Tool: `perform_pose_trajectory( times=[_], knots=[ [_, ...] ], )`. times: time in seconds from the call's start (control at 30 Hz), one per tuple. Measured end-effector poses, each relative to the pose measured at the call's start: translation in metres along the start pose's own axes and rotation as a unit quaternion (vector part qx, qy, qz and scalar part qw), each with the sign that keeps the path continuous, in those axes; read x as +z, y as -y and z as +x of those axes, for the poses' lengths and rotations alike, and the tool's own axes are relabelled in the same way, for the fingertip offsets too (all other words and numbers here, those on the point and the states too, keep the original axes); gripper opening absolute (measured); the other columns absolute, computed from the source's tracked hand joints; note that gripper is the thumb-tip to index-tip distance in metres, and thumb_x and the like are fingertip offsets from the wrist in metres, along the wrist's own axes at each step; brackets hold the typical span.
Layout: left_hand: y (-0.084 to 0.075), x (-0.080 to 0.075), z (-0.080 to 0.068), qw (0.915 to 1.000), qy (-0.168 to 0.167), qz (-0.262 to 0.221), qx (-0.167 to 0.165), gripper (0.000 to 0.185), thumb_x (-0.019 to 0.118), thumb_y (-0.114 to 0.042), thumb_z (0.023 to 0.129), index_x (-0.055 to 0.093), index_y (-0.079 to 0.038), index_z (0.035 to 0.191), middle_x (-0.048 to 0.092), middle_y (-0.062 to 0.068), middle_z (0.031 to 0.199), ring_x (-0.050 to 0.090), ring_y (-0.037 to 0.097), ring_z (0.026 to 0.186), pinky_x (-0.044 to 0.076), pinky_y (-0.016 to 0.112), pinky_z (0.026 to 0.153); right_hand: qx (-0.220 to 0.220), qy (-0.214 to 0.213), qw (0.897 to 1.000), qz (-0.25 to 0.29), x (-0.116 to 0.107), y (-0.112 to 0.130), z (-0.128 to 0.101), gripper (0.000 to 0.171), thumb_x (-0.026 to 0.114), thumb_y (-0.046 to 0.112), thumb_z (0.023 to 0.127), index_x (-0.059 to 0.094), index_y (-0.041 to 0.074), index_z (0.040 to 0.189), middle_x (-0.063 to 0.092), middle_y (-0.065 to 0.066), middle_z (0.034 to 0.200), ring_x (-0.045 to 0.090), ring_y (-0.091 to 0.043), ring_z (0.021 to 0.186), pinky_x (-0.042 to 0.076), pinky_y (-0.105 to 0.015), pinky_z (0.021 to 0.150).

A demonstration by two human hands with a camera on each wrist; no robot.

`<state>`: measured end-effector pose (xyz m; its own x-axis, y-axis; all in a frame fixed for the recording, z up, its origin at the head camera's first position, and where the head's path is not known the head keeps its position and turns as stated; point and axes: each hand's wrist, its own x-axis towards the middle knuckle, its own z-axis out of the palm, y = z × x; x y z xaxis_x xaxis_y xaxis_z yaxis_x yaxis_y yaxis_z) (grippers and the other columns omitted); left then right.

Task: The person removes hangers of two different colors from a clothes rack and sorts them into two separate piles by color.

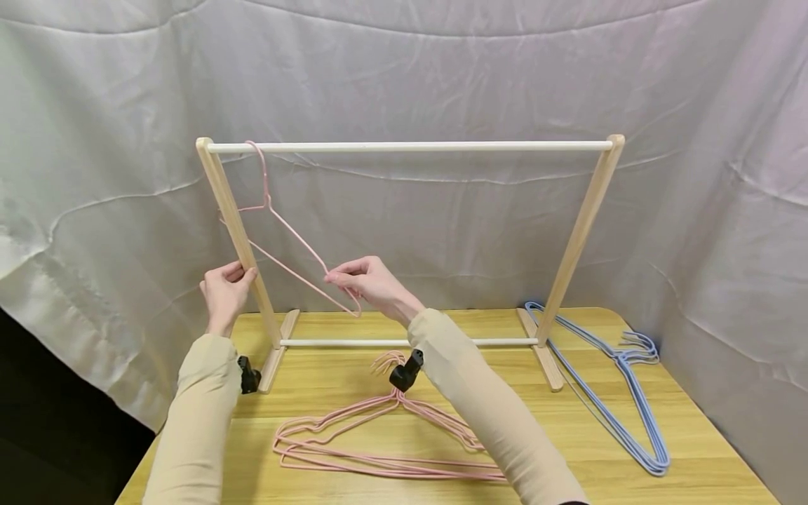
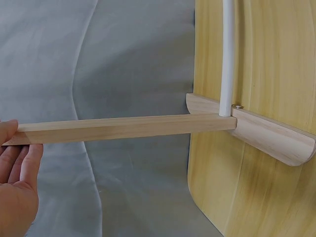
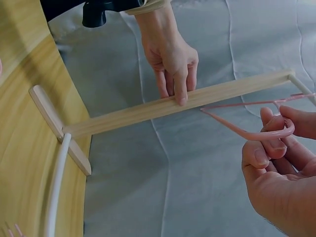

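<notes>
A pink clothes hanger (image 1: 297, 235) hangs by its hook from the white top rail near the left end of a wooden garment rack (image 1: 577, 242). My right hand (image 1: 372, 284) pinches the hanger's near corner between thumb and fingers; the right wrist view shows the same hand (image 3: 281, 173) at that bend. The hanger's far corner passes behind the rack's left post. My left hand (image 1: 226, 291) grips that left post (image 2: 128, 127) about halfway up, thumb on one side and fingers on the other, as the left wrist view (image 2: 19, 173) also shows.
Several pink hangers (image 1: 379, 463) lie stacked on the wooden table (image 1: 353, 393) in front of the rack, partly covered by my right arm. Several blue hangers (image 1: 637, 393) lie at the right, one end behind the right post. A grey curtain (image 1: 404, 84) surrounds the table.
</notes>
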<state>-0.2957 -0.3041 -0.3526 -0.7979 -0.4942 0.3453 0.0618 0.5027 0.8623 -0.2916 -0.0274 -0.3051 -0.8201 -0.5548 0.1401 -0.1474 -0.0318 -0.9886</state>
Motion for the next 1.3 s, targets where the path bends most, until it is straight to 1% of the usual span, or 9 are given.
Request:
perform_pose_trajectory(
  times=[0.1, 0.27, 0.5, 0.77, 1.1, 1.23, 1.3],
  knots=[
    [-0.001, 0.0, 0.0, 1.0, 0.0, 0.0, -0.002, 0.033, 0.07, -0.019, 0.093, 0.072, -0.004, 0.123, 0.072, 0.016, 0.118, 0.054, -0.023, 0.074, 0.043, 0.002, 0.072, 0.006, -0.003, 1.0, 0.015, -0.001, -0.001, -0.001, 0.028, 0.059, 0.001, 0.098, 0.063, -0.019, 0.119, 0.066, 0.009, 0.076, 0.046, -0.007, 0.068, 0.037, -0.019, 0.062],
    [-0.001, 0.001, 0.0, 1.0, 0.0, -0.009, -0.001, 0.034, 0.07, -0.018, 0.094, 0.071, -0.002, 0.123, 0.071, 0.018, 0.118, 0.049, -0.026, 0.068, 0.042, 0.0, 0.07, 0.003, -0.005, 0.999, 0.034, -0.003, -0.001, -0.003, 0.029, 0.057, -0.001, 0.099, 0.061, -0.02, 0.12, 0.068, 0.009, 0.077, 0.048, -0.01, 0.07, 0.038, -0.02, 0.064],
    [0.001, 0.002, 0.0, 0.9999, -0.001, -0.011, 0.002, 0.034, 0.07, -0.017, 0.093, 0.071, -0.001, 0.123, 0.071, 0.019, 0.118, 0.046, -0.029, 0.066, 0.041, 0.0, 0.069, 0.0, -0.004, 0.999, 0.052, -0.006, -0.002, -0.009, 0.031, 0.056, -0.003, 0.099, 0.057, -0.023, 0.122, 0.069, 0.01, 0.075, 0.047, -0.008, 0.065, 0.036, -0.018, 0.062],
    [0.002, 0.002, 0.0, 0.9999, -0.001, -0.016, 0.005, 0.033, 0.07, -0.016, 0.093, 0.071, 0.0, 0.122, 0.071, 0.02, 0.118, 0.045, -0.03, 0.064, 0.041, -0.001, 0.068, -0.002, -0.009, 0.999, 0.052, -0.011, -0.006, -0.017, 0.031, 0.056, -0.002, 0.099, 0.057, -0.024, 0.121, 0.07, 0.011, 0.08, 0.048, -0.007, 0.067, 0.036, -0.019, 0.063],
    [0.001, 0.002, 0.0, 0.9999, -0.003, -0.012, 0.005, 0.033, 0.07, -0.017, 0.093, 0.072, -0.001, 0.122, 0.071, 0.02, 0.117, 0.046, -0.029, 0.065, 0.041, 0.0, 0.067, -0.03, -0.004, 0.998, 0.054, -0.019, -0.013, -0.025, 0.03, 0.056, -0.003, 0.098, 0.057, -0.026, 0.118, 0.069, 0.011, 0.079, 0.046, -0.005, 0.065, 0.035, -0.021, 0.063],
    [0.002, 0.002, 0.0, 0.9999, -0.002, -0.01, 0.003, 0.033, 0.07, -0.018, 0.093, 0.072, -0.002, 0.122, 0.071, 0.019, 0.117, 0.046, -0.028, 0.066, 0.042, 0.0, 0.068, -0.032, -0.007, 0.999, 0.043, -0.021, -0.015, -0.028, 0.032, 0.057, -0.001, 0.098, 0.057, -0.025, 0.118, 0.07, 0.011, 0.08, 0.047, -0.005, 0.065, 0.037, -0.021, 0.064],
    [0.002, 0.002, 0.0, 0.9999, -0.002, -0.01, 0.001, 0.033, 0.07, -0.018, 0.093, 0.072, -0.002, 0.122, 0.071, 0.019, 0.118, 0.046, -0.028, 0.066, 0.042, 0.0, 0.068, -0.031, -0.008, 0.999, 0.035, -0.022, -0.015, -0.03, 0.032, 0.057, 0.0, 0.098, 0.058, -0.024, 0.119, 0.069, 0.011, 0.078, 0.046, -0.006, 0.065, 0.037, -0.021, 0.064]
  ],
)
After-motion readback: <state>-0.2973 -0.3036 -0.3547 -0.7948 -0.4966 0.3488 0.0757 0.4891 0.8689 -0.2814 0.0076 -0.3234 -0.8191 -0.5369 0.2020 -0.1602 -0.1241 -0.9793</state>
